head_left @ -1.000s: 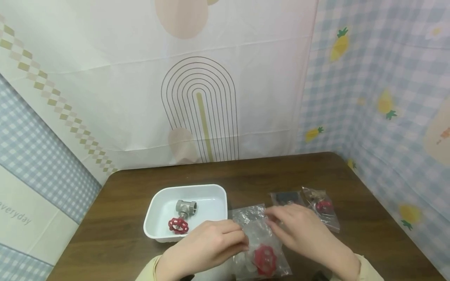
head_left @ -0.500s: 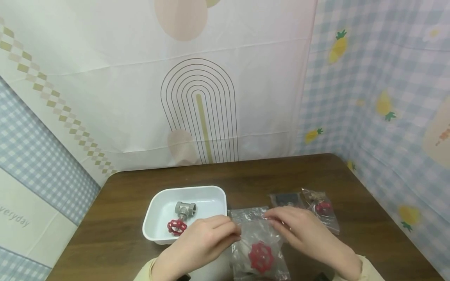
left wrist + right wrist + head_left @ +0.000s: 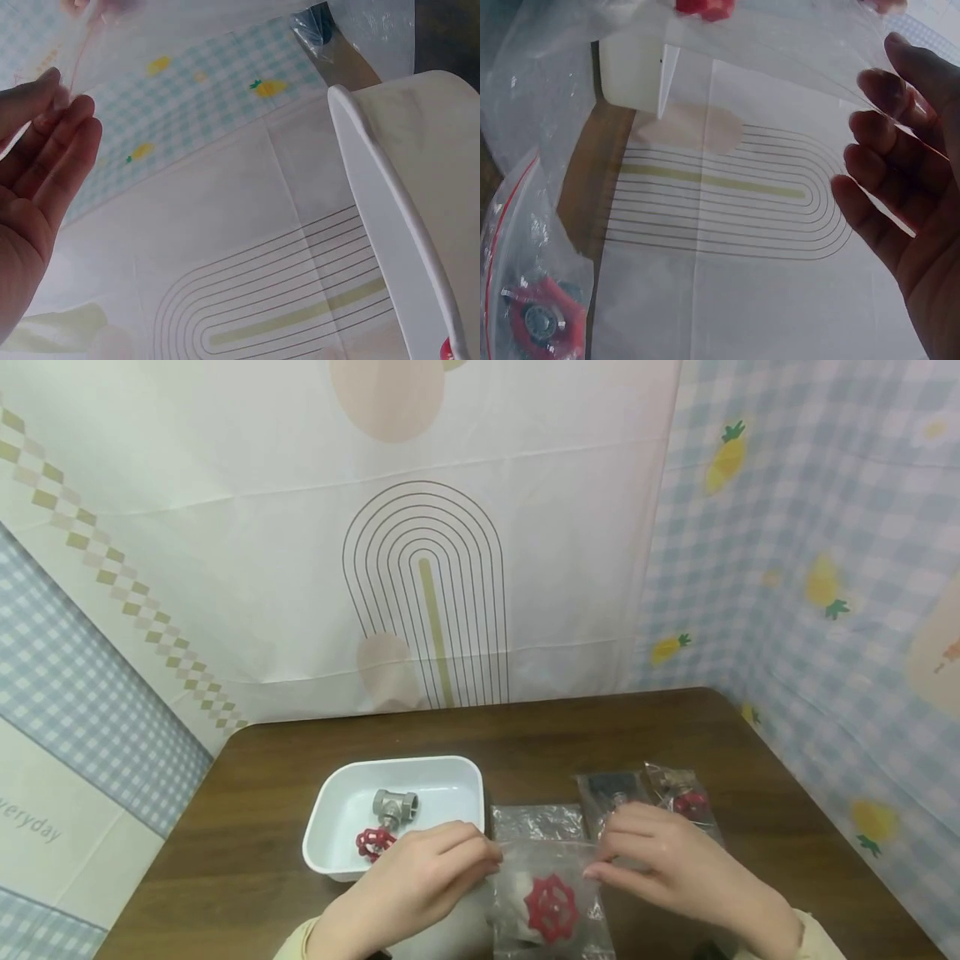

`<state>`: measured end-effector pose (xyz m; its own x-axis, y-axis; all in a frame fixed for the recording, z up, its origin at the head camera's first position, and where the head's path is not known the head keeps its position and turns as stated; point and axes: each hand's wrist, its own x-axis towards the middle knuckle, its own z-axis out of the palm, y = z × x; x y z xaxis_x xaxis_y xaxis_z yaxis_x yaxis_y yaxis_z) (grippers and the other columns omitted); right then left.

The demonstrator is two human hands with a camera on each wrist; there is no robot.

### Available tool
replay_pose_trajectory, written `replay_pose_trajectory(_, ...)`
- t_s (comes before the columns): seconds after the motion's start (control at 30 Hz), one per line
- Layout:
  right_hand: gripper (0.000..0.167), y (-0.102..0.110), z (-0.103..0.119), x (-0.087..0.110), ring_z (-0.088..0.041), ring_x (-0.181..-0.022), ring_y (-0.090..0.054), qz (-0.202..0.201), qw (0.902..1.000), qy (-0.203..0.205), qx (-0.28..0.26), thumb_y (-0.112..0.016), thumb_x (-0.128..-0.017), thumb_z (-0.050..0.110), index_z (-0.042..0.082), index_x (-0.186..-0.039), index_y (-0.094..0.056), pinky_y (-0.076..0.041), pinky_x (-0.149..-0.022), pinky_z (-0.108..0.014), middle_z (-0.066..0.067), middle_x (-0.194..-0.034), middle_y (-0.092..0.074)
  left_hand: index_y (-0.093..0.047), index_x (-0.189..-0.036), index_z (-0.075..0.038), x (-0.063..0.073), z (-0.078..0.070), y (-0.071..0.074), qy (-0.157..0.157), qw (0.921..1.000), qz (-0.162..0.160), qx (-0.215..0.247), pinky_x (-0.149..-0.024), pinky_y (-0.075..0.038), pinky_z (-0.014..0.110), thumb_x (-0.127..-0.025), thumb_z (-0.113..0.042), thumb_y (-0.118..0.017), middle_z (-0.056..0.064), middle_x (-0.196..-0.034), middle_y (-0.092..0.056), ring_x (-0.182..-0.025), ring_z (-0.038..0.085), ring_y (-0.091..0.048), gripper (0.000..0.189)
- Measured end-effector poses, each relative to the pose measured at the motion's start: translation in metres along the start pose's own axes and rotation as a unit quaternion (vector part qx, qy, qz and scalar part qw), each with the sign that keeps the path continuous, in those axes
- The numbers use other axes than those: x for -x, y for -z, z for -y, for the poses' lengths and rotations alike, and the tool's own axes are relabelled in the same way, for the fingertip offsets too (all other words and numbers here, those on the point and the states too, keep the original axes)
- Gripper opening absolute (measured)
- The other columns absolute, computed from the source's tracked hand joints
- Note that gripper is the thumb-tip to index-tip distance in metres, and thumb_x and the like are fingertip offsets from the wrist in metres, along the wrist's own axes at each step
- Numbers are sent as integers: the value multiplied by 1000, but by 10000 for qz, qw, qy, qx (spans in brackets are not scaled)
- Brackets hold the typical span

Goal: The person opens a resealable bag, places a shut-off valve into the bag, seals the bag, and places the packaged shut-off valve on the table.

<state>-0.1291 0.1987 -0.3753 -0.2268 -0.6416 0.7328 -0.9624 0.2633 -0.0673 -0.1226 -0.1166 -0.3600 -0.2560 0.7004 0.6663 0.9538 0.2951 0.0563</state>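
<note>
A clear plastic zip bag (image 3: 517, 858) with a red handwheel valve (image 3: 551, 907) inside is stretched between my hands. My left hand (image 3: 423, 881) pinches its upper left corner, and in the left wrist view thumb and fingertips meet on the film. The upper right corner is held by my right hand (image 3: 663, 860), with the film at its thumb and forefinger in the right wrist view. Beneath the bag's top edge, another piece of clear plastic (image 3: 536, 818) lies on the table. The valve's body is blurred through the film.
Left of the bag, a white tray (image 3: 318, 835) contains a metal valve (image 3: 393, 807) with a red handwheel. Two more bagged items, a dark one (image 3: 611, 787) and a red-handled valve (image 3: 688, 802), lie beyond my right hand on the wooden table (image 3: 225, 860).
The bag's top edge has been drawn taut and lowered slightly toward me, and its valve has shifted a little left. My right hand has moved right and down, my left slightly left.
</note>
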Motion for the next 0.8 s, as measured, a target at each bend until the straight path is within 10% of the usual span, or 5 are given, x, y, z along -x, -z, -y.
replay_pose_trajectory(0.33, 14, -1, 3, -9, -4, -82, -60, -368, 9988, 316, 43, -66, -99, 24, 14, -90, -71, -49, -79, -20, 9, -89, -65, -67, -109, -10, 4, 0, -4, 89, 9985, -483, 232, -81, -51, 14, -101, -13, -61, -4, -102, -64, -86, 5, -63, 11)
replay_pose_trajectory(0.8, 18, 1, 4, -1, -5, -83, -58, -309, 9987, 388, 146, -57, -104, 18, 9, -98, -72, -49, -78, -20, 7, -91, -65, -69, -109, -14, 18, 3, -6, 890, 9929, -148, 777, -78, -48, 11, -93, -7, -71, -8, -100, -67, -85, 0, -60, 19)
